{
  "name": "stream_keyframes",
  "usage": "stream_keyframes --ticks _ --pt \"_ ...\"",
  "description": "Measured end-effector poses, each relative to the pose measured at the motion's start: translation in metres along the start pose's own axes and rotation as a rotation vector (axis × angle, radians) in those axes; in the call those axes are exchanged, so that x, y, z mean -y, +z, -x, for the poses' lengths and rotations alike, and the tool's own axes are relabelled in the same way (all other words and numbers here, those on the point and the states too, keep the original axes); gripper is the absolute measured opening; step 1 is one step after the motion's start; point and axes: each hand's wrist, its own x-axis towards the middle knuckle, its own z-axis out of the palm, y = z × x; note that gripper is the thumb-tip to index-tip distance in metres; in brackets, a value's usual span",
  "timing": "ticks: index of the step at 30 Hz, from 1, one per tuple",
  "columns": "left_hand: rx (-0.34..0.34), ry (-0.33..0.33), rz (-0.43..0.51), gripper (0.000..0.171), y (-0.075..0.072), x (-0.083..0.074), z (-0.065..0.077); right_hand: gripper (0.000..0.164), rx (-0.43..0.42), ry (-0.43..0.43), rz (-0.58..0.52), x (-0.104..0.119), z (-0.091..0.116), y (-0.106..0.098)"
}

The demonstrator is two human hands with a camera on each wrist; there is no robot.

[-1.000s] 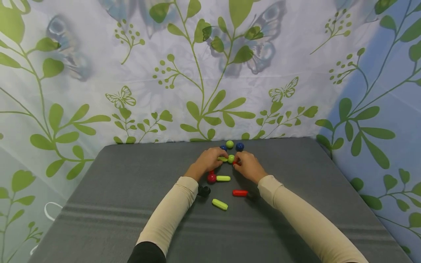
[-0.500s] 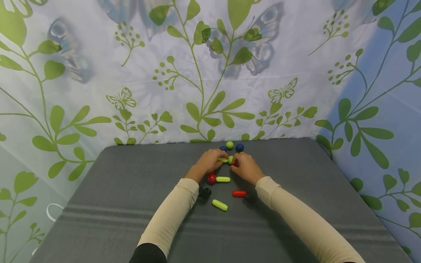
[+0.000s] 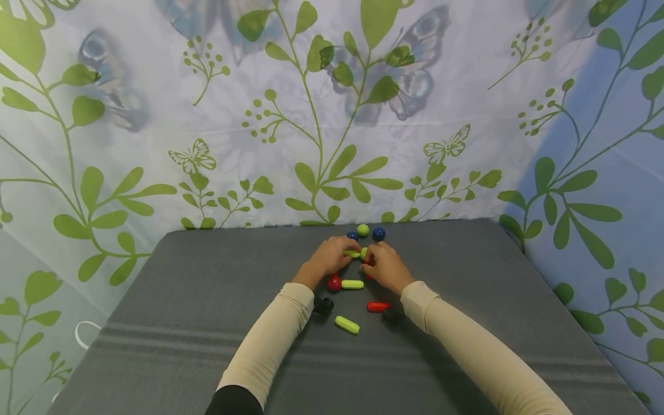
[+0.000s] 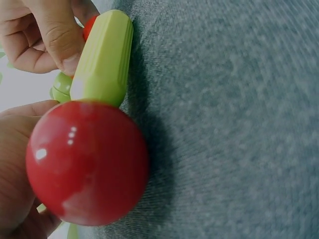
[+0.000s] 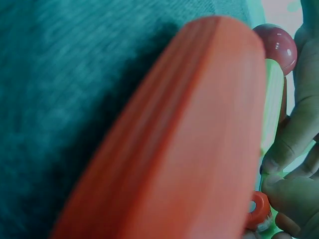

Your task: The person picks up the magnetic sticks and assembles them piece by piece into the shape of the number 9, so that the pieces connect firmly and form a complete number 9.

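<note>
From my end, the left hand (image 3: 328, 255) grasps a lime rod (image 3: 353, 253), and the right hand (image 3: 386, 266) pinches a red rod (image 3: 369, 275) — with a lime ball (image 3: 364, 253) between them, toward the far edge of the grey counter (image 3: 207, 300). I read the two-sided hold as a way to steady the joint: one hand braces while the other sets the angle. The lime rod's long axis runs side to side, right end at the ball; the red rod's runs roughly from the ball toward me, though I can't tell whether its tip touches.

Two blue balls (image 3: 378, 234) sit just beyond, probably parked within reach. Nearer, a red ball (image 3: 334, 283) meets a yellow-green rod (image 3: 353, 285) pointing right — a loose green rod (image 3: 347, 324) lies aslant, its right end closer to me.
</note>
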Motion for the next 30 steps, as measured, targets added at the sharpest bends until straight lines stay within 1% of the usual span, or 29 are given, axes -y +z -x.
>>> stream_keyframes --ticks 7,11,14,16,18,20,23,26,28,30 --pt "-0.011 -0.012 0.01 0.031 0.002 0.002 0.002 0.022 0.002 -0.001 -0.017 0.003 0.0 0.001" --pt "-0.03 -0.003 0.003 0.029 0.001 0.001 0.006 0.018 -0.014 -0.022 -0.041 -0.003 -0.001 0.0" --pt "-0.084 0.04 -0.025 0.028 -0.001 -0.002 0.013 0.015 -0.049 -0.024 -0.033 -0.009 -0.005 -0.011" --pt "-0.129 0.074 -0.03 0.028 -0.004 -0.005 0.021 0.018 -0.062 -0.011 -0.02 -0.013 -0.01 -0.022" --pt "-0.166 0.11 -0.012 0.028 -0.009 -0.008 0.031 0.023 -0.061 -0.005 -0.005 -0.02 -0.019 -0.031" --pt "-0.179 0.149 0.02 0.026 -0.012 -0.012 0.043 0.028 -0.047 -0.009 0.001 -0.029 -0.028 -0.038" --pt "-0.161 0.22 0.038 0.024 -0.014 -0.02 0.059 0.036 -0.011 -0.07 0.02 -0.043 -0.04 -0.043" --pt "-0.127 0.284 -0.007 0.021 -0.011 -0.027 0.071 0.041 0.032 -0.173 0.06 -0.056 -0.051 -0.042" --pt "-0.106 0.302 -0.049 0.02 -0.008 -0.028 0.075 0.041 0.062 -0.237 0.103 -0.062 -0.056 -0.039" --pt "-0.079 0.299 -0.081 0.019 -0.005 -0.028 0.078 0.04 0.086 -0.276 0.141 -0.064 -0.06 -0.035"
